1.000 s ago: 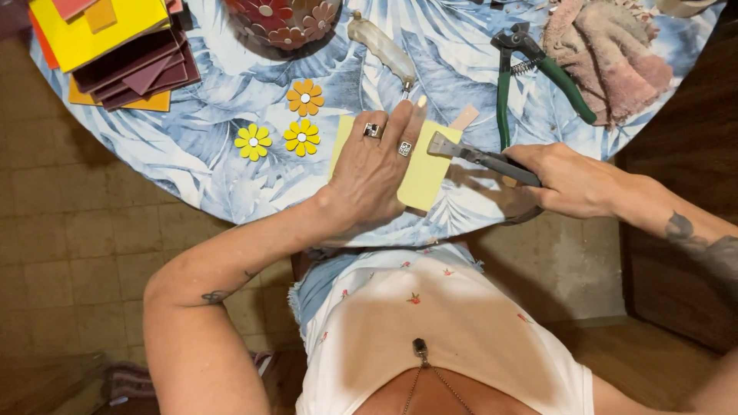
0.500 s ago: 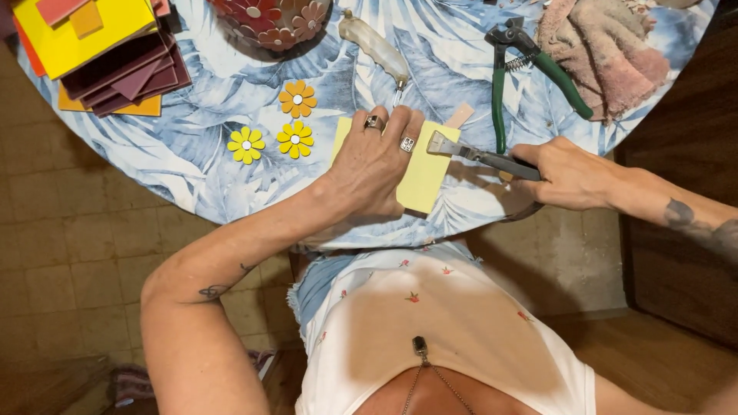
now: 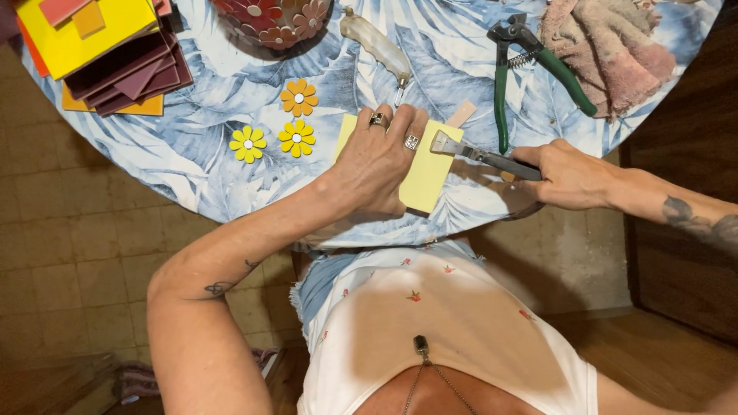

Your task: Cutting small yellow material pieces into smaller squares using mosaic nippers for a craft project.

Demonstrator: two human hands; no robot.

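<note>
A pale yellow square tile lies near the front edge of the round table. My left hand presses flat on the tile, fingers spread, rings on two fingers. My right hand grips the dark handle of a tile cutter, whose metal head touches the tile's right edge. A small beige tile strip lies just past the tile's far corner.
Green-handled nippers and a pink cloth lie at the back right. Three yellow and orange flower pieces sit left of the tile. A stack of coloured tiles, a mosaic bowl and a clear-handled tool lie farther back.
The view shifted slightly. Both hands stay on the tile and the cutter, with the cutter head still at the tile's right edge.
</note>
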